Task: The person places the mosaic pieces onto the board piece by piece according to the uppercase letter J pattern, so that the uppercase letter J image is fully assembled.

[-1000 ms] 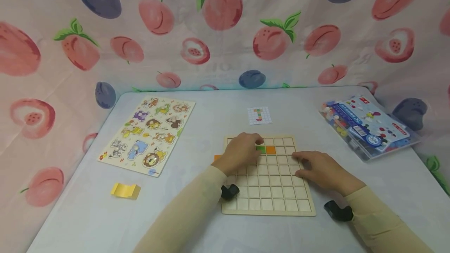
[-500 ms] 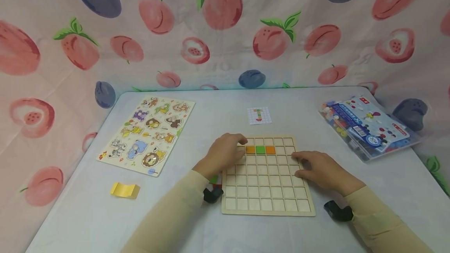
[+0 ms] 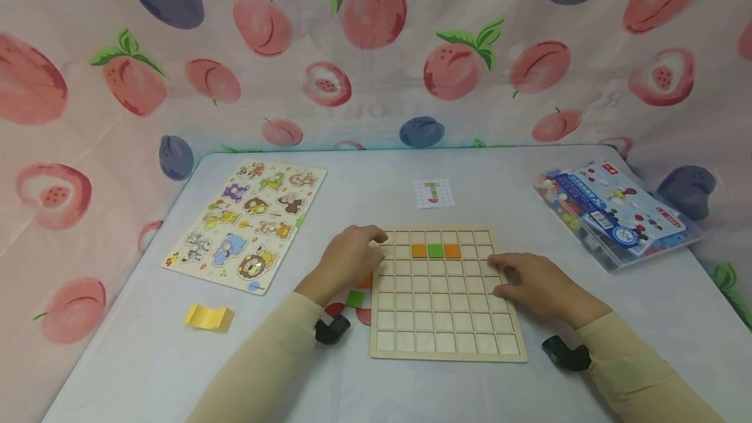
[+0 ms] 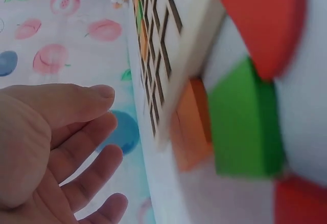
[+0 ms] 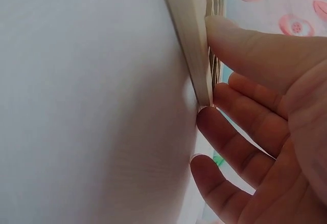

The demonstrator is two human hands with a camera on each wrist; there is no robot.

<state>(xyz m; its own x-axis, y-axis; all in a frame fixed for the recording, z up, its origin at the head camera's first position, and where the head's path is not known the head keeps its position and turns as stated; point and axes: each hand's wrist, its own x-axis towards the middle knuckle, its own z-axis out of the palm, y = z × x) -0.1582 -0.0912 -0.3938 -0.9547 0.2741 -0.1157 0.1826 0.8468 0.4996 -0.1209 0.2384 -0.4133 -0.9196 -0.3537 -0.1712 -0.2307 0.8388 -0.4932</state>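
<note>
The wooden grid board (image 3: 446, 322) lies flat before me. In its second row from the back sit an orange tile (image 3: 419, 251), a green tile (image 3: 435, 251) and another orange tile (image 3: 452, 251), side by side. My left hand (image 3: 346, 256) hovers by the board's far left corner, fingers loosely bent with nothing between them in the left wrist view. Beneath that arm lie a loose orange block (image 4: 189, 127), a green block (image 4: 240, 121) and two red rounded pieces (image 3: 364, 316). My right hand (image 3: 537, 282) rests its fingertips and thumb along the board's right edge.
Behind the board lies a pattern card (image 3: 434, 193) showing a coloured shape on a grid. An animal puzzle board (image 3: 247, 227) and a yellow curved block (image 3: 209, 318) are on the left. A clear plastic box (image 3: 617, 214) stands at the back right.
My left hand has drawn back leftward from the tile row, uncovering the left orange tile in the grid and the loose pieces beside the board. The right hand stays put.
</note>
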